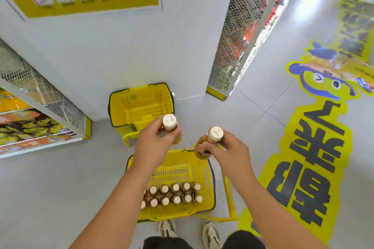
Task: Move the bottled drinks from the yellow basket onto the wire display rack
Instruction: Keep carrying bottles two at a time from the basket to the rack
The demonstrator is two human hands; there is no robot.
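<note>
A yellow basket stands on the floor at my feet, holding several brown bottled drinks with cream caps in two rows. My left hand grips one bottle by its neck, raised above the basket. My right hand holds a second bottle, slightly tilted, over the basket's far right corner. A white wire mesh rack stands ahead to the right; another wire rack with packaged goods is at the left.
A stack of empty yellow baskets sits against the white pillar just beyond my hands. A yellow floor graphic covers the aisle to the right. My two shoes are below the basket.
</note>
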